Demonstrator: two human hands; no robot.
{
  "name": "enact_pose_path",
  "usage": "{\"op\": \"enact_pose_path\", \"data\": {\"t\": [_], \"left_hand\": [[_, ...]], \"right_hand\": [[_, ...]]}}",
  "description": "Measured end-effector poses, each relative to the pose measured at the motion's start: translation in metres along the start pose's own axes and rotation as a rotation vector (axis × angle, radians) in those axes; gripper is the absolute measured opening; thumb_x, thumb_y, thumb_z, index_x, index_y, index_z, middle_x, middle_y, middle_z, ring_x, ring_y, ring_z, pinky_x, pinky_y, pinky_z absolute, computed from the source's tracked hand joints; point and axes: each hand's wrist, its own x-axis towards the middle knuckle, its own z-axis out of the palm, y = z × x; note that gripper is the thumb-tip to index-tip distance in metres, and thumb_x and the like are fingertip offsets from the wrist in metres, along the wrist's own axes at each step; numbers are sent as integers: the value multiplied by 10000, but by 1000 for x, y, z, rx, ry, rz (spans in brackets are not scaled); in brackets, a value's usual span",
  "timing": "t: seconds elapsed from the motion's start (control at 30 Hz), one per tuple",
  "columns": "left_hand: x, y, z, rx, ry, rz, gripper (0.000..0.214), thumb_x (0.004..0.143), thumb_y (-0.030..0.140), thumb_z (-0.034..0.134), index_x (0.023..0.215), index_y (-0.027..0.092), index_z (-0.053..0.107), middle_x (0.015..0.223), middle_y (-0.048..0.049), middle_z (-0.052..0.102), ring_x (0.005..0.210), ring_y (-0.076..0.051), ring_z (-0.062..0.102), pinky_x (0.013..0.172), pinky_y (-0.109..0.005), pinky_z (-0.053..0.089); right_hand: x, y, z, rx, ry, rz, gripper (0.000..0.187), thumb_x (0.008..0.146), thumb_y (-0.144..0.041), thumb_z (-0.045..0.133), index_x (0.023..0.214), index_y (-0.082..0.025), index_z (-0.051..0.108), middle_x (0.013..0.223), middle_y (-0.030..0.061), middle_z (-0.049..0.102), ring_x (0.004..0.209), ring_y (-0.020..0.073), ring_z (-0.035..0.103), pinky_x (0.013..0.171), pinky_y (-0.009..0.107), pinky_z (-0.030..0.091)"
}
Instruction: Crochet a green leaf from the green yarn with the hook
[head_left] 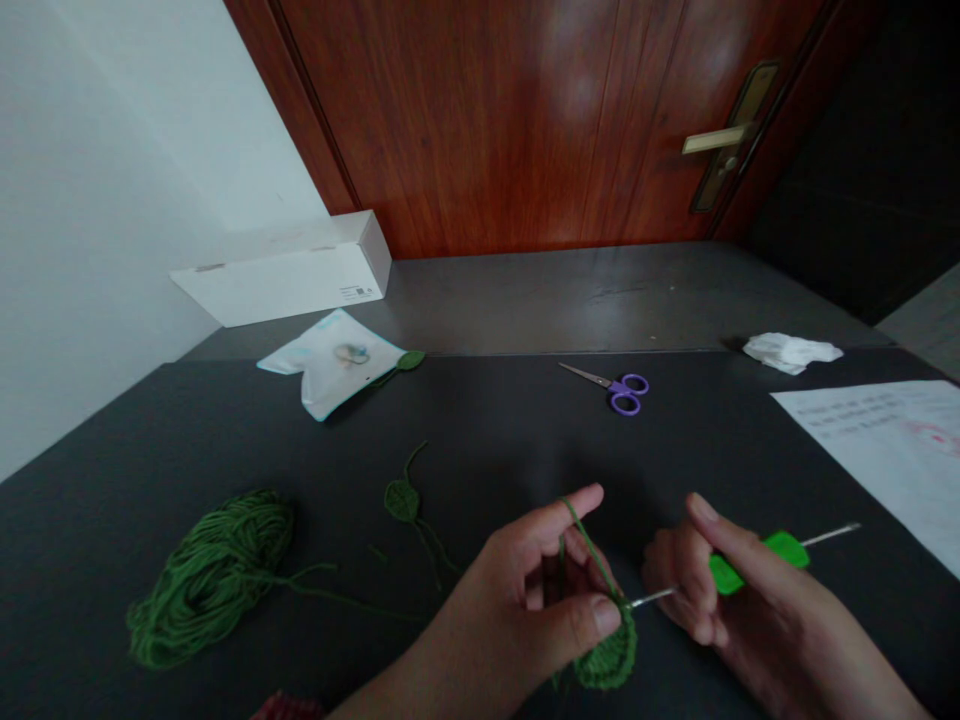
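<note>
My left hand (551, 590) pinches a small green crocheted piece (609, 655) between thumb and fingers. A strand of green yarn (587, 540) loops over its raised index finger and runs down to the piece. In my right hand (724, 575) is a double-ended crochet hook (784, 548) with a bright green grip, fist closed around it. The hook's left metal end reaches the top edge of the crocheted piece; its other end points right. Part of the piece is hidden behind my left thumb. A skein of green yarn (214, 575) lies at the left, its strand trailing toward my left forearm.
A small green crocheted leaf (402, 500) with tails lies left of my hands. Purple-handled scissors (624, 392) rest farther back. Behind are a plastic packet (345, 365) with another green leaf (410, 361), a white box (292, 275), a crumpled tissue (791, 351) and a printed sheet (885, 430).
</note>
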Motion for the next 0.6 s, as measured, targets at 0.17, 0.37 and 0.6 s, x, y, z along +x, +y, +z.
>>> {"op": "enact_pose_path", "data": {"t": [0.17, 0.37, 0.6], "left_hand": [[0, -1, -1, 5, 14, 16, 662, 806, 223, 696, 1414, 207, 435, 884, 15, 561, 772, -99, 489, 743, -277, 387], [1, -1, 1, 20, 29, 1, 698, 782, 223, 712, 1419, 198, 428, 860, 20, 564, 752, -97, 491, 731, -273, 395], [4, -2, 1, 51, 65, -11, 732, 742, 221, 731, 1407, 150, 433, 815, 24, 576, 710, -99, 497, 703, -277, 402]], "right_hand": [[-1, 2, 2, -71, 2, -117, 517, 941, -496, 495, 553, -201, 667, 525, 20, 587, 527, 140, 509, 507, 243, 428], [-6, 7, -4, -190, -66, -240, 515, 984, -471, 426, 637, -230, 720, 599, 25, 648, 589, 150, 552, 553, 245, 453], [-10, 7, -11, -477, -133, -432, 470, 1011, -425, 386, 708, -248, 698, 624, 13, 626, 602, 156, 574, 564, 266, 446]]}}
